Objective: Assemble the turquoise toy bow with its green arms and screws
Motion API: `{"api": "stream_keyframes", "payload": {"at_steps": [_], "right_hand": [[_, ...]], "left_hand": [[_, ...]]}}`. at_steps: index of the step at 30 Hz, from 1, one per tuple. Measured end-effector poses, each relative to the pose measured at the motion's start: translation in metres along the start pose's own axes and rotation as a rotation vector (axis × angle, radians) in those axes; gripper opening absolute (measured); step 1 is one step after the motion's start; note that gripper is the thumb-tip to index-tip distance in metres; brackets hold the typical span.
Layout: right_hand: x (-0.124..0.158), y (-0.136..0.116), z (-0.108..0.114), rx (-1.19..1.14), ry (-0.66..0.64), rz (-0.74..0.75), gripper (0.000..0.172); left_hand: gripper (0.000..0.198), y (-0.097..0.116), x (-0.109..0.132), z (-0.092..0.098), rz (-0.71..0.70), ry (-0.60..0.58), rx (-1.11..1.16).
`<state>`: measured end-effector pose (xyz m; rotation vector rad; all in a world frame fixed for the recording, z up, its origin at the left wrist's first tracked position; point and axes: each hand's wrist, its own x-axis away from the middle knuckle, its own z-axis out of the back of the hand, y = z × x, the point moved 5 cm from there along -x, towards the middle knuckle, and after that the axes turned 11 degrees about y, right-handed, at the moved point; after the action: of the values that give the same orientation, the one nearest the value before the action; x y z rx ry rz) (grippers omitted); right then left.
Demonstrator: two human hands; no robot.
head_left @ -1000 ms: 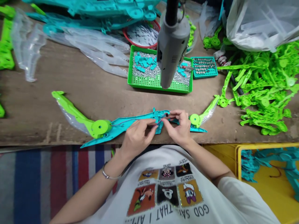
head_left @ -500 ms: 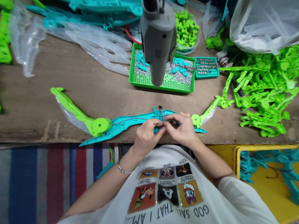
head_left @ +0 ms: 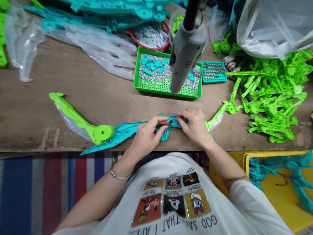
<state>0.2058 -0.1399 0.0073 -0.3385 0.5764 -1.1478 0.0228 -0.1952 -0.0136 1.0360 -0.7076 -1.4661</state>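
Note:
A toy bow lies across the bench near its front edge, with a teal body (head_left: pixel 127 129) and a green limb at each end, the left limb (head_left: pixel 80 117) and the right limb (head_left: pixel 218 115). My left hand (head_left: pixel 149 133) is closed over the middle of the body, thumb and forefinger pinching a small black part (head_left: pixel 170 122). Beside it, my right hand (head_left: pixel 193 125) pinches a thin wire (head_left: pixel 175 119) between thumb and forefinger. Another stretch of thin wire runs along the left part of the body. My fingers partly cover the bow's middle.
A grey power screwdriver (head_left: pixel 184 62) hangs over a green tray (head_left: pixel 166 90) of screws and teal pieces. A teal box (head_left: pixel 214 72) of small round metal parts adjoins it. Green limbs (head_left: pixel 274 94) are heaped at right, above a yellow crate (head_left: pixel 247 169). Clear plastic parts (head_left: pixel 102 49) lie at back left.
My left hand has moved up to the black part, which lay loose behind the bow before. My right hand has shifted slightly upward. The hanging screwdriver has swung to the right.

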Motion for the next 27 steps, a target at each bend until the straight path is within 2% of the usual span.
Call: {"api": "stream_keyframes", "payload": {"at_steps": [5, 7, 10, 13, 16, 18, 20, 24, 27], "right_hand": [[-0.010, -0.002, -0.009, -0.094, -0.021, 0.005, 0.006], [-0.014, -0.004, -0.011, -0.176, -0.064, 0.019, 0.008], [-0.017, -0.006, -0.013, -0.335, -0.152, 0.049, 0.010], [-0.019, -0.006, -0.012, -0.460, -0.229, 0.059, 0.011], [-0.019, -0.003, -0.012, -0.498, -0.271, 0.046, 0.010], [-0.018, 0.000, -0.014, -0.526, -0.271, -0.008, 0.009], [-0.018, 0.006, -0.017, -0.575, -0.236, -0.079, 0.008], [-0.018, 0.015, -0.014, -0.629, -0.148, -0.149, 0.012], [-0.015, 0.017, -0.001, -0.569, -0.113, -0.146, 0.012]], "left_hand": [[0.008, 0.007, 0.000, -0.007, -0.119, -0.006, 0.017], [0.009, 0.009, -0.004, -0.011, -0.165, -0.004, 0.001], [0.010, 0.005, -0.010, -0.011, -0.178, 0.086, -0.084], [0.018, -0.002, -0.012, -0.010, -0.129, 0.192, -0.131], [0.036, -0.006, -0.013, -0.013, -0.100, 0.159, -0.140], [0.038, -0.004, -0.015, -0.016, -0.129, 0.088, -0.179], [0.029, -0.001, -0.017, -0.016, -0.173, 0.049, -0.238], [0.006, 0.005, -0.018, -0.015, -0.208, 0.030, -0.286], [0.009, 0.006, -0.016, -0.014, -0.200, 0.047, -0.297]]}}
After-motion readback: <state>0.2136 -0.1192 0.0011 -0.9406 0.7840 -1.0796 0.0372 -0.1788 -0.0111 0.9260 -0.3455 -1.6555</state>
